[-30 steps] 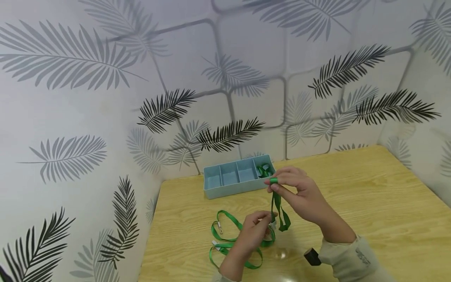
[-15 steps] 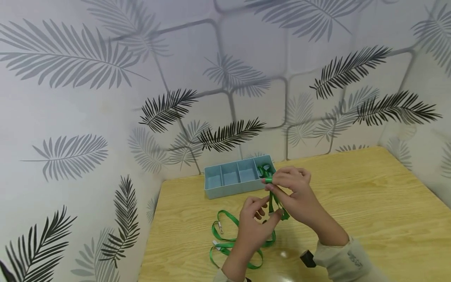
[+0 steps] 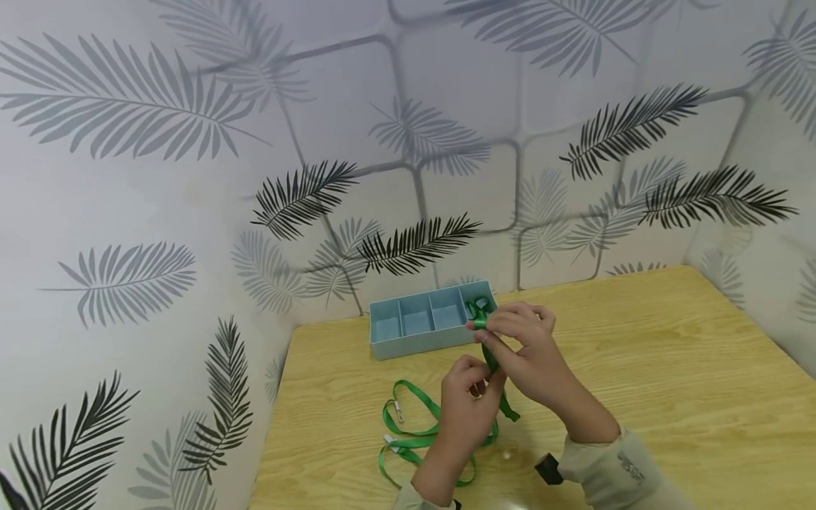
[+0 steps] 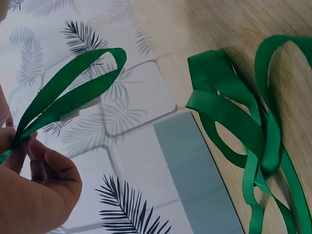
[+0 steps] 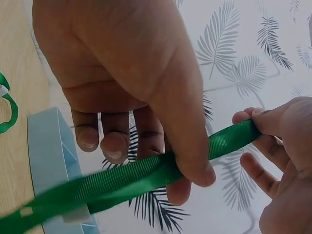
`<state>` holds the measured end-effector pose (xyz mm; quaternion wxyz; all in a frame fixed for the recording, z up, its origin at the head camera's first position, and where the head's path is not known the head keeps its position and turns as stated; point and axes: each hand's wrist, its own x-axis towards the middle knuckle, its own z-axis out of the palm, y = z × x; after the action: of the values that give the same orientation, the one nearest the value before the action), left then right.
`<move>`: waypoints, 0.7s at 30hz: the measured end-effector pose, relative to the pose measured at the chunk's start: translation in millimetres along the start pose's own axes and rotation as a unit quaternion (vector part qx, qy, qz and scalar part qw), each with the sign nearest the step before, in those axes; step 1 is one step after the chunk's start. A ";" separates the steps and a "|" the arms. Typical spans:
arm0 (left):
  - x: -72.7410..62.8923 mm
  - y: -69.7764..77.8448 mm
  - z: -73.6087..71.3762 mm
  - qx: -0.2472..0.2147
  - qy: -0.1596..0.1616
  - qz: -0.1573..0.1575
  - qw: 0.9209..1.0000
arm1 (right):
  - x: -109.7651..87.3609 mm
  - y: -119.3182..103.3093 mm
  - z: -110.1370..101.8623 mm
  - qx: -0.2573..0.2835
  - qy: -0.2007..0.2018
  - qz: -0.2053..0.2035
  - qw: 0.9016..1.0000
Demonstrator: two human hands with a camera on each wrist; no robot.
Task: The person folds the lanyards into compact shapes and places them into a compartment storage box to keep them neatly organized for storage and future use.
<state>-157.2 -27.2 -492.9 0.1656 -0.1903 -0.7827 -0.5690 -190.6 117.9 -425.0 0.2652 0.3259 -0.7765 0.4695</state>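
A flat green lanyard strap (image 5: 122, 181) hangs folded between my two hands. My right hand (image 3: 532, 354) pinches its folded upper end between thumb and fingers, just in front of the blue box. Lower and to the left, my left hand (image 3: 468, 411) pinches the doubled strap between thumb and index finger. Below the left hand the strap ends in a free loop, seen in the left wrist view beside that hand. A white plastic piece (image 5: 78, 213) shows on this hanging part in the right wrist view.
A light-blue box (image 3: 414, 345) with several compartments stands against the leaf-patterned wall. Green coiled straps (image 3: 477, 309) lie in its rightmost compartment. Looped green lanyards (image 3: 417, 394) with a metal hook (image 3: 399, 413) and white clip (image 3: 391, 440) lie on the wooden table, partly behind my left arm.
My left hand has moved up the strap, with its fingers spread half a second ago and pinching now. My right hand has shifted slightly left with the folded end.
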 end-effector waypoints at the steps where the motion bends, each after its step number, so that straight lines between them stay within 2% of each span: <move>1: 0.0 -0.9 -0.4 -0.003 0.000 0.006 1.000 | -0.1 0.5 -0.6 0.004 0.000 0.005 1.000; 3: 0.4 -2.9 -2.0 -0.015 -0.003 0.017 1.000 | -0.5 2.0 -2.1 0.014 0.002 0.018 1.000; 5: 0.5 -5.7 -5.2 -0.030 -0.017 0.014 0.999 | -1.4 3.7 -4.0 0.025 0.004 0.033 0.999; 10: 1.4 -13.9 -16.0 -0.064 -0.070 -0.027 0.995 | -3.0 5.9 -9.2 0.068 -0.010 0.082 0.994; 14: 2.4 -19.9 -22.7 -0.082 -0.096 -0.058 0.990 | -5.6 4.7 -14.5 0.138 -0.019 0.120 0.983; 17: 4.0 -22.4 -26.4 -0.104 -0.105 -0.070 0.987 | -7.7 2.4 -18.1 0.200 -0.032 0.125 0.971; 21: 7.9 -26.0 -31.4 -0.126 -0.106 -0.066 0.984 | -10.4 -3.6 -21.6 0.233 -0.059 0.099 0.966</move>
<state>-175.4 -63.6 -501.4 0.0187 -0.2170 -0.7285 -0.6495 -178.8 138.8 -421.4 0.0877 0.3273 -0.6880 0.6417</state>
